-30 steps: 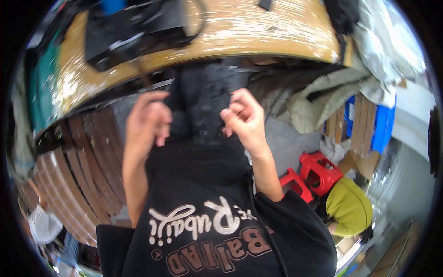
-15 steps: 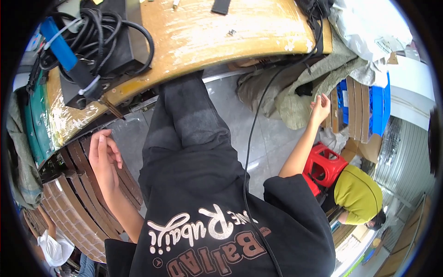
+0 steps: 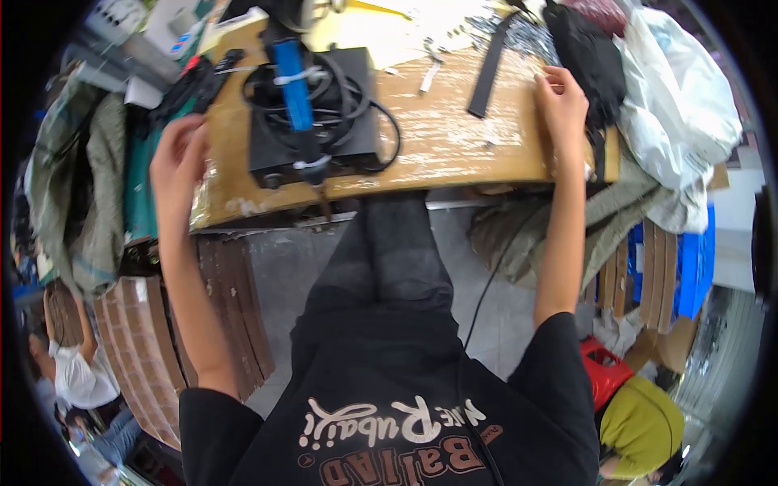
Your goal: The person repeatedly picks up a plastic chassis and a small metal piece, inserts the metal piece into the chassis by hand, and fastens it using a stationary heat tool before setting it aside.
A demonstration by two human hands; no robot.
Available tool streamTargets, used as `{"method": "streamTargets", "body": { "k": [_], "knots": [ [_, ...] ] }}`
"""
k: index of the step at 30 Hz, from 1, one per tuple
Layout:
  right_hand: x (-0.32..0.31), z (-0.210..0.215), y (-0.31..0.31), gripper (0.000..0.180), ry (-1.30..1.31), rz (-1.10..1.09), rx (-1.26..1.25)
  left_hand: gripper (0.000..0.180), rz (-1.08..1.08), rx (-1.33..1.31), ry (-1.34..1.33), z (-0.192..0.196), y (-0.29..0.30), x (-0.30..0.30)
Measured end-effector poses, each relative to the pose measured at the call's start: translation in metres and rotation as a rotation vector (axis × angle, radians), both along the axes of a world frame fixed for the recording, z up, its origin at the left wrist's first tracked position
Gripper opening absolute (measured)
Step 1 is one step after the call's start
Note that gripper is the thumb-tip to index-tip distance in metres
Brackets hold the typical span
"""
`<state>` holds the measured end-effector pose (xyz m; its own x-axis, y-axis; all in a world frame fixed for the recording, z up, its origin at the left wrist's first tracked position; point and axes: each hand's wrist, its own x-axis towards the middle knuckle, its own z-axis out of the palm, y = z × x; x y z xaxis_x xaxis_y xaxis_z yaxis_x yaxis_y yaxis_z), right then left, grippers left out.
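Note:
My left hand (image 3: 177,166) is raised at the left end of a worn wooden bench top (image 3: 438,146), fingers spread, holding nothing, next to a black box (image 3: 312,121) wrapped in black cables with a blue-handled tool (image 3: 293,85) lying on it. My right hand (image 3: 561,101) rests on the right end of the bench, fingers curled loosely on the wood, close to a black strap (image 3: 489,73) and a black bag (image 3: 579,40). Below, I see my dark trousers and black printed shirt.
White plastic bags (image 3: 677,105) and grey-green cloth (image 3: 519,231) pile at the bench's right. Brown wooden slats (image 3: 154,340) stack at lower left, beside another person in white (image 3: 73,377). A red crate (image 3: 604,368), a yellow-green bag (image 3: 640,421) and blue boards (image 3: 693,259) lie at right.
Both hands went from my lap outward and up to the two ends of the bench. The view tilted up, showing more bench top.

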<state>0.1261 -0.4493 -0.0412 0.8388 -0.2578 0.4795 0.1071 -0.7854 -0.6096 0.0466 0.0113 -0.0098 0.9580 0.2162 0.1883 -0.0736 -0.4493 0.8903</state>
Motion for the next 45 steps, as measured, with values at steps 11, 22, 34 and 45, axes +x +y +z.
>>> {"method": "streamTargets", "body": {
  "k": [11, 22, 34, 45],
  "knots": [
    [0.056, 0.013, -0.005, 0.009, 0.203, 0.064, -0.354, 0.057, 0.006, 0.852, -0.049, -0.022, 0.043, 0.108],
    [-0.036, 0.015, 0.014, 0.020, 0.235, 0.134, -0.389, 0.045, -0.300, -0.514, 0.189, 0.015, 0.011, -0.002],
    [-0.157, 0.024, 0.104, 0.008, 0.039, 0.417, 0.688, 0.066, -0.542, -1.440, 0.277, -0.024, -0.060, -0.134],
    [-0.192, -0.009, 0.152, 0.015, 0.261, 0.782, 1.259, 0.023, -0.500, -0.849, 0.576, -0.019, -0.100, -0.158]
  ]
}}
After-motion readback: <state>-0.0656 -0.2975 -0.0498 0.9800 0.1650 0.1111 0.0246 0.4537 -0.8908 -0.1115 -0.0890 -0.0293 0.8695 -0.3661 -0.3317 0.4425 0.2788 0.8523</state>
